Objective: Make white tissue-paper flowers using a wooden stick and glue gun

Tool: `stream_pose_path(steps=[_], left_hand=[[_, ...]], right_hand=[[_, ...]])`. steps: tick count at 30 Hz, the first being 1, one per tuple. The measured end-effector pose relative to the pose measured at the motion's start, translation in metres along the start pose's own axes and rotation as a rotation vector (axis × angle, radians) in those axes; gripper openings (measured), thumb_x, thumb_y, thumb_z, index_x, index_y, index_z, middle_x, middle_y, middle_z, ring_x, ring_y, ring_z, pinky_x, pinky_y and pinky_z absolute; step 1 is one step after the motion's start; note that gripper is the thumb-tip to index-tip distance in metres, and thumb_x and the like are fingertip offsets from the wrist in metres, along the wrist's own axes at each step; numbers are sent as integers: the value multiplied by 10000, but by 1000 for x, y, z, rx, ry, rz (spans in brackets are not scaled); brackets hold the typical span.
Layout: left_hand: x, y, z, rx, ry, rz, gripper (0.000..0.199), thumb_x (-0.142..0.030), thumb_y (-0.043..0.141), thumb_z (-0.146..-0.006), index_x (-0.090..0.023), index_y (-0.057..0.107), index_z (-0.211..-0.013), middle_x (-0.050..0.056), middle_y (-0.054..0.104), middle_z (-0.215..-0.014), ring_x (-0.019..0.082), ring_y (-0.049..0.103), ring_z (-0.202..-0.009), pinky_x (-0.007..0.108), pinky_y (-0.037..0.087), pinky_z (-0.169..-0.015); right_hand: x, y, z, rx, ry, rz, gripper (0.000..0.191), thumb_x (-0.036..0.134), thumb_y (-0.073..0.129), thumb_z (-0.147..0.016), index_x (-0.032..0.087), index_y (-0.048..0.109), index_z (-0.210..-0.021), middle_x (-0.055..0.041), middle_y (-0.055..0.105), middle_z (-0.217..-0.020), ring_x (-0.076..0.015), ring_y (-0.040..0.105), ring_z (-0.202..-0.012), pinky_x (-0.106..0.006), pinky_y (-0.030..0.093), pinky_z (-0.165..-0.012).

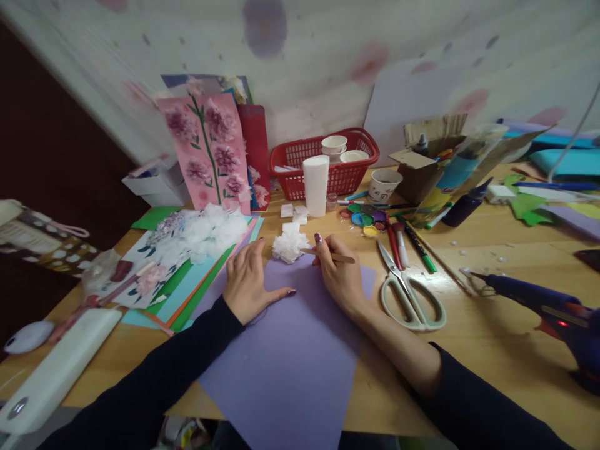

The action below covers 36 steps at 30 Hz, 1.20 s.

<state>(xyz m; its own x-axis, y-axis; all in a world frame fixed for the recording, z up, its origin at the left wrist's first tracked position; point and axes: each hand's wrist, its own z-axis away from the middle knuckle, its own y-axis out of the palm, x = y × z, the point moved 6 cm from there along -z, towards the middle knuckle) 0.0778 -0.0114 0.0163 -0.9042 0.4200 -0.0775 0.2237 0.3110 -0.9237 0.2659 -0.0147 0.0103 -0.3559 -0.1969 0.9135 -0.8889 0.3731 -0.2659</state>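
The left hand (248,275), thumb spread from its fingers, rests at the purple sheet's (290,362) left; the right hand (340,269) pinches a wooden stick (345,258) by the white paper flower (288,244).

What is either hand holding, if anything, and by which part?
The right hand holds a wooden stick around its middle; the left hand holds nothing.
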Motion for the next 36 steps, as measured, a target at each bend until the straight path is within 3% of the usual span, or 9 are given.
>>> stream_pose_path(steps=[7, 17, 26, 36], left_hand=[[3, 8, -4, 95, -48, 125, 1134, -654, 728, -601, -103, 185, -1430, 250, 504, -1360, 374, 415, -1304, 560, 266, -1026], [2, 5, -5, 140, -83, 178, 1090, -638, 736, -598, -99, 249, -1410, 212, 542, -1338, 356, 464, -1254, 571, 261, -1009], [5, 8, -4, 133, -89, 193, 1073, -704, 672, -617, -121, 263, -1420, 204, 583, -1282, 378, 486, -1209, 567, 260, -979], [6, 7, -5, 165, -96, 213, 1017, -690, 680, -612, -120, 319, -1374, 221, 579, -1269, 384, 498, -1191, 565, 271, -981]], right_hand=[[-1, 6, 0, 37, -16, 88, 399, 479, 430, -930, 205, 480, -644, 33, 547, -537, -109, 478, -487, -224, 336, -526], [2, 12, -10, 22, 47, 160, 449, 536, 394, -923, 208, 494, -632, 26, 539, -510, -131, 502, -474, -250, 332, -505], [-2, -9, -7, -216, 95, -66, 426, 508, 378, -905, 217, 497, -616, 40, 485, -433, -139, 462, -420, -273, 366, -491], [4, -11, -6, -218, 99, -3, 440, 528, 388, -894, 219, 505, -605, 31, 496, -445, -142, 479, -437, -271, 388, -504]])
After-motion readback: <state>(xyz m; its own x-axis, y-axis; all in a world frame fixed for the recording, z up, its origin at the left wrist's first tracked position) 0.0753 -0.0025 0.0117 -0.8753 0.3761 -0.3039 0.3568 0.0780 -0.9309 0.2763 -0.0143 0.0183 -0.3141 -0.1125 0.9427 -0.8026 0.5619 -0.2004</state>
